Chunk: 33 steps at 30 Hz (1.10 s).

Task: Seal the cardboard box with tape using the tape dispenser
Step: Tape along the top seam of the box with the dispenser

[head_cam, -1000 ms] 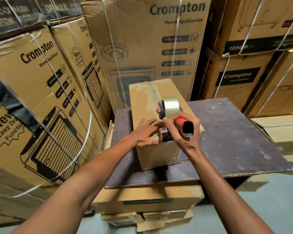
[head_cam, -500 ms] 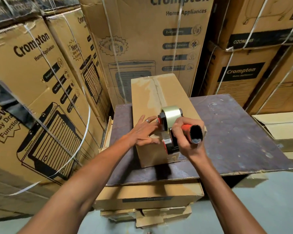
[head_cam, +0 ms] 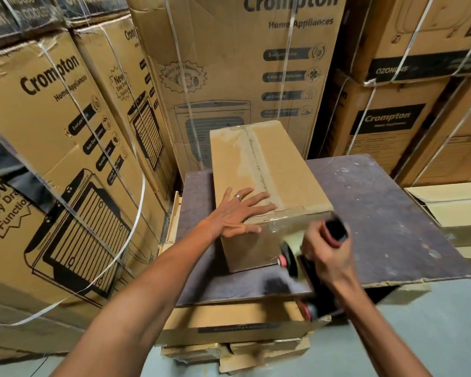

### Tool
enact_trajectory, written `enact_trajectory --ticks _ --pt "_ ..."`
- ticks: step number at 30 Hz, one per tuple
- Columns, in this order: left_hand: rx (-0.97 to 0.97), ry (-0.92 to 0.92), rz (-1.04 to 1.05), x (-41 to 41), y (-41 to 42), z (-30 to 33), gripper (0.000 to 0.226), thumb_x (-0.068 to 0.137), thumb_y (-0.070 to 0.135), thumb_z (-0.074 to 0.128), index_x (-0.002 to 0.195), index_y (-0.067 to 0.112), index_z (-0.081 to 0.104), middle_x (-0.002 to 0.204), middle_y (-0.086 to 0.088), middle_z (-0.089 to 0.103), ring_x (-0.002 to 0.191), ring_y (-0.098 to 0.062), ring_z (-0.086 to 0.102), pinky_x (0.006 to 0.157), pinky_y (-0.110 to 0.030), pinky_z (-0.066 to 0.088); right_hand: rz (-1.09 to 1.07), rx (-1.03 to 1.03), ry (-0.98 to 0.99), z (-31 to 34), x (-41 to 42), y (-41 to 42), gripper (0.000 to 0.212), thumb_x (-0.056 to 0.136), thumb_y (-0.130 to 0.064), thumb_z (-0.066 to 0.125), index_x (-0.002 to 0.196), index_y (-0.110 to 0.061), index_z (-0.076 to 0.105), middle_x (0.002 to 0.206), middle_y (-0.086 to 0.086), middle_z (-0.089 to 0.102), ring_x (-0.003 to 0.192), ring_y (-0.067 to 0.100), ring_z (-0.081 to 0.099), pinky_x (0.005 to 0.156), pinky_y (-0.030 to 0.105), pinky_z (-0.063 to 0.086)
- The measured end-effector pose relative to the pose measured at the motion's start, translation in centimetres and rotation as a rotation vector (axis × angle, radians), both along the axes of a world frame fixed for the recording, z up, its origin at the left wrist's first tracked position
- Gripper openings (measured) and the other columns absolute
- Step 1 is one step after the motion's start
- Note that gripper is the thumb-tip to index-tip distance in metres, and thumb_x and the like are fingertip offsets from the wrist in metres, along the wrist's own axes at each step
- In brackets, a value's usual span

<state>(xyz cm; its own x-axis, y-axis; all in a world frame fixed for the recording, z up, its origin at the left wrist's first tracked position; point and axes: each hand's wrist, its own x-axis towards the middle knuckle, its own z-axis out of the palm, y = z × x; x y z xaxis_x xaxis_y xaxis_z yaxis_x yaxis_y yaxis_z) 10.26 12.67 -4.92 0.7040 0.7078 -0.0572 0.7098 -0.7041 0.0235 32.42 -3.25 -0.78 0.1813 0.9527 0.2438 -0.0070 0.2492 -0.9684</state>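
The left hand [head_cam: 237,213] lies flat, fingers [head_cam: 259,198] spread, pinning the box [head_cam: 269,172] on the surface [head_cam: 392,213]. The right hand's [head_cam: 324,254] fingers grip the blurred tape dispenser [head_cam: 297,257] below the box's near edge, likely to finish the strip.

Bare forearms; silver ring [head_cam: 238,197] on left hand [head_cam: 235,213].

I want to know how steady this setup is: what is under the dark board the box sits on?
Under the dark board, flattened cardboard boxes lie stacked at its near edge. What bears its far and right parts is hidden.
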Motion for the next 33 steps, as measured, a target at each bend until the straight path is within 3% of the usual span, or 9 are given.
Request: enact_trajectory --ticks 5,8,12,16,18,22,25,28,33 --pt "0.016 0.056 0.007 1.7 0.0 0.4 0.067 0.091 0.077 0.021 0.152 0.06 -0.004 0.169 0.011 -0.004 0.154 -0.039 0.002 0.111 -0.079 0.007 -0.173 -0.331 -0.047 -6.6 2.7 -3.5 0.041 0.061 -0.048 0.067 0.082 -0.018 0.048 0.066 0.003 0.052 0.063 0.023 0.052 0.064 0.04 0.044" --pt "0.054 0.079 -0.027 1.6 -0.7 0.2 0.059 0.1 0.064 0.022 0.151 0.061 -0.008 0.17 0.007 -0.005 0.153 -0.045 0.001 0.11 -0.08 0.009 -0.091 -0.271 -0.093 -4.5 2.3 -3.0 0.026 0.077 -0.033 0.068 0.073 -0.019 0.046 0.065 0.008 0.045 0.058 0.021 0.049 0.06 0.037 0.044" --pt "0.147 0.145 -0.041 2.0 -2.0 0.3 0.064 0.104 0.044 0.029 0.15 0.06 -0.012 0.169 0.005 -0.01 0.151 -0.051 0.003 0.11 -0.079 0.015 -0.047 -0.173 -0.177 -2.0 2.4 -0.6 0.035 0.086 -0.007 0.066 0.061 -0.018 0.046 0.054 0.004 0.042 0.039 0.004 0.051 0.043 0.02 0.048" --pt "0.147 0.205 -0.069 2.6 -2.5 0.7 0.067 0.101 0.039 0.033 0.149 0.064 -0.007 0.167 0.008 -0.019 0.149 -0.055 -0.001 0.108 -0.082 0.013 0.035 -0.141 -0.443 -3.0 4.3 2.7 0.031 0.083 -0.023 0.064 0.056 -0.013 0.052 0.05 0.013 0.052 0.045 0.036 0.059 0.043 0.053 0.051" --pt "0.141 0.207 -0.056 2.6 -2.6 0.6 0.066 0.1 0.041 0.033 0.149 0.064 -0.005 0.167 0.008 -0.021 0.149 -0.055 -0.002 0.109 -0.082 0.012 0.055 -0.1 -0.624 -4.1 5.3 4.6 0.036 0.081 -0.028 0.065 0.059 -0.003 0.051 0.055 0.02 0.056 0.046 0.025 0.052 0.046 0.052 0.047" --pt "0.133 0.223 -0.067 2.8 -3.0 0.6 0.06 0.1 0.042 0.032 0.15 0.064 0.008 0.167 0.005 -0.021 0.149 -0.055 -0.004 0.111 -0.08 0.009 0.15 -0.157 -0.947 -6.3 6.7 6.3 0.044 0.077 -0.045 0.058 0.067 -0.003 0.051 0.056 0.001 0.046 0.054 0.01 0.034 0.05 0.045 0.042" --pt "0.15 0.232 -0.073 2.9 -3.4 1.0 0.057 0.098 0.038 0.038 0.148 0.063 0.024 0.167 0.002 -0.022 0.149 -0.054 -0.004 0.113 -0.076 0.012 0.278 -0.266 -1.243 -8.5 8.2 6.8 0.039 0.079 -0.048 0.055 0.074 -0.01 0.058 0.067 0.006 0.068 0.057 0.021 0.06 0.052 0.038 0.044" --pt "0.146 0.24 -0.079 3.2 -4.0 1.1 0.069 0.097 0.032 0.044 0.15 0.062 0.012 0.166 -0.001 -0.026 0.15 -0.051 -0.008 0.116 -0.074 0.006 0.363 -0.356 -1.503 -10.1 9.9 7.5 0.019 0.076 -0.029 0.053 0.083 -0.014 0.063 0.088 0.015 0.075 0.083 0.036 0.07 0.06 0.033 0.046" --pt "0.066 0.083 0.048 4.1 -5.7 0.7 0.104 0.092 0.019 0.055 0.149 0.051 -0.027 0.167 0.001 -0.02 0.151 -0.038 -0.015 0.118 -0.067 -0.008 0.413 -0.333 -1.763 -12.5 10.5 9.6 0.023 0.079 -0.023 0.053 0.098 -0.015 0.064 0.11 0.016 0.072 0.103 0.038 0.068 0.077 0.039 0.052"
